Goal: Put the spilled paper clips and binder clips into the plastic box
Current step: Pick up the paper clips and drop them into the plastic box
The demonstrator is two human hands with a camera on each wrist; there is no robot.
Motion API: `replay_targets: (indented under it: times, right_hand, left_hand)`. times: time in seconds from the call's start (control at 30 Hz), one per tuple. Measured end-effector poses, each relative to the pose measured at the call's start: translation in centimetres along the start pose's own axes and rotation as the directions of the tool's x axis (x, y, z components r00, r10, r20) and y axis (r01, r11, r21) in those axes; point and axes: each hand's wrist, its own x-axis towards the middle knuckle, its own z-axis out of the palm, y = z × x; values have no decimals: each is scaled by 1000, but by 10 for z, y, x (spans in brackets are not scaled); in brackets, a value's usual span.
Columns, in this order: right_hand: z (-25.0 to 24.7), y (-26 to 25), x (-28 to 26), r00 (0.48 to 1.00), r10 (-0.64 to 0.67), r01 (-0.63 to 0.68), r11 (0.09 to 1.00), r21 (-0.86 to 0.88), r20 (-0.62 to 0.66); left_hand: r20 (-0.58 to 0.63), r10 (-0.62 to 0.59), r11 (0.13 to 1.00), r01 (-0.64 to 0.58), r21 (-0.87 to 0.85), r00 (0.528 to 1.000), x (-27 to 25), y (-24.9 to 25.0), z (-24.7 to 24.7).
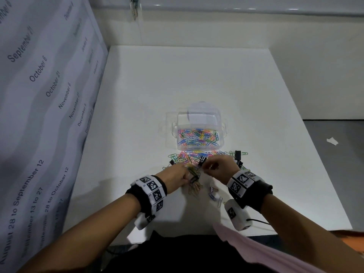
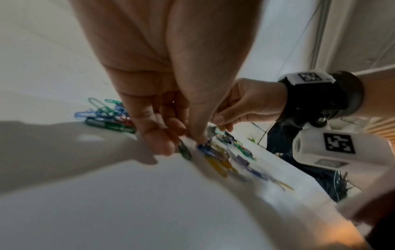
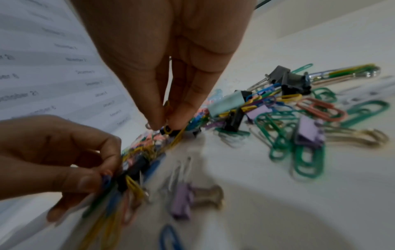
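A clear plastic box (image 1: 221, 125) stands open mid-table with several coloured paper clips inside. A spilled heap of paper clips and binder clips (image 1: 204, 154) lies just in front of it. My left hand (image 1: 189, 175) grips a tangled bunch of paper clips (image 1: 194, 186) just above the table; the pinch also shows in the left wrist view (image 2: 186, 142). My right hand (image 1: 204, 167) pinches a black binder clip (image 1: 202, 160) at the heap's near edge. In the right wrist view the right hand's fingertips (image 3: 158, 121) close on that clip (image 3: 167, 131), caught in the same tangle.
A lilac binder clip (image 3: 182, 203) and loose paper clips (image 1: 215, 196) lie near the table's front. More black binder clips (image 1: 237, 154) sit at the heap's right. A printed calendar sheet (image 1: 39, 95) covers the left wall. A paper scrap (image 1: 332, 141) lies on the floor at right.
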Motion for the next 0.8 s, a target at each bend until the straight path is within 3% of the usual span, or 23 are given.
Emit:
replay_targets:
  times: [0.07,0.17,0.33,0.43,0.6,0.8]
  right_hand:
    - [-4,-3,5,995,-5,7,1000,22,-100]
    - [-15,-11,19,988,117,-115,993,23,-103]
    - [-31,-21,43,971,113,-89,988,123,-212]
    - [-37,-23,56,965,93,-71,993,99,-246]
    - [-37,-19,68,961,95,-100,995,-7,-260]
    - [-27,-11,66,968,57,-75,995,-64,-243]
  left_hand:
    - [-36,-18,999,17,-47,999,0,-1,-8]
    - [-131,-12,987,-9,-158,991,1,-3,-23]
    - [-332,-61,946,-51,-320,941,15,-3,-49]
    - [-421,-81,932,-81,-353,903,25,1,-60]
    - [-468,-121,932,-62,-357,876,46,1,-71]
    - [-445,-82,981,-5,-192,892,58,-3,-74]
